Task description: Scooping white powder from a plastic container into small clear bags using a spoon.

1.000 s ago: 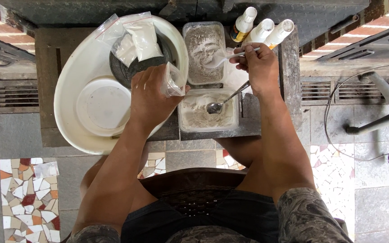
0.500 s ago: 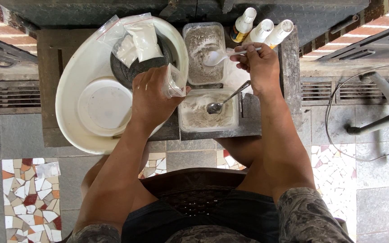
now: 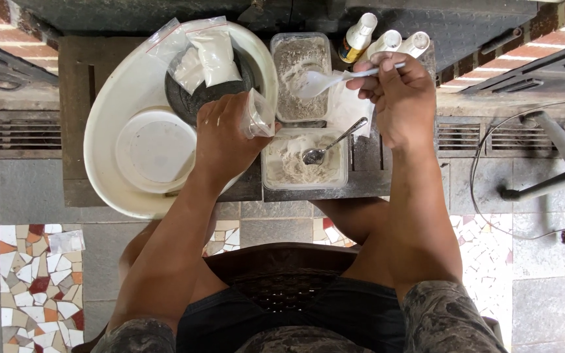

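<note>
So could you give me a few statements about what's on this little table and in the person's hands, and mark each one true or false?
1. The right hand holds a white plastic spoon over the far container of powder. True.
2. The left hand holds a glass jar. False: it holds a small clear plastic bag.
3. A metal spoon rests in the near container. True.
4. The dark bowl in the white basin holds fruit. False: it holds filled plastic bags.
5. Three bottles stand beyond the right hand. True.
</note>
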